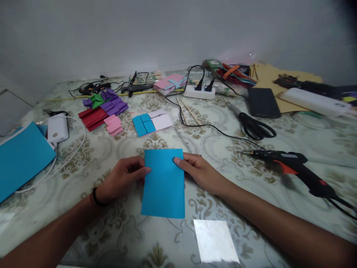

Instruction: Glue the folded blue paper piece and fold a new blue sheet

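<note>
A blue sheet of paper (163,186) is held up in front of me, over the patterned table cover. My left hand (128,175) pinches its left edge, thumb on the near face and fingers behind. On the other side, my right hand (199,169) grips the upper right edge, its thumb resting on the front. The fingers behind the sheet are partly hidden. Just beyond it lies a folded paper piece (152,122), half blue and half white. A bright white square (216,241) shows near my right forearm; I cannot tell whether it is paper or reflected light.
At right lie a black glue gun (290,160), black scissors (251,123) and a dark phone (264,102). A power strip (199,92) with cords stands at the back. Folded purple (114,106), red (93,117) and pink papers (113,125), a white power bank (57,127) and blue sheets (25,160) occupy the left.
</note>
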A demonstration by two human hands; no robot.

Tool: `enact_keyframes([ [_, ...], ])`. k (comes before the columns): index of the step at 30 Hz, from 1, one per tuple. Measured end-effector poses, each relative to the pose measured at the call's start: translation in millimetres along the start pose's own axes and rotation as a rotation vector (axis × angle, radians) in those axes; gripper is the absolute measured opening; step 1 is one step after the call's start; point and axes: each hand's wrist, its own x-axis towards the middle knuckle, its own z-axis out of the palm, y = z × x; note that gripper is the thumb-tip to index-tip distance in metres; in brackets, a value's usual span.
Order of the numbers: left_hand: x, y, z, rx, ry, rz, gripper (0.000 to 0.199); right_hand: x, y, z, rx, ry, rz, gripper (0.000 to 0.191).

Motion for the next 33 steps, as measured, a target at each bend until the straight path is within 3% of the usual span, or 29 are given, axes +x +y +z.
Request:
enact_keyframes([
  [9, -0.5, -2.3, -0.2, 0.061, 0.097, 0.023, 0.033, -1.6, -2.2, 0.4, -0.043, -0.022, 0.006, 0.051],
  [24, -2.0, -3.8, -1.8, 0.081, 0.105, 0.041, 0.031, -0.7, -1.1, -0.2, -0.051, -0.025, -0.002, 0.053],
  [33, -1.9, -4.8, -3.2, -0.023, 0.042, 0.063, 0.031, -0.2, 1.5, -1.3, -0.041, -0.041, -0.015, 0.053],
])
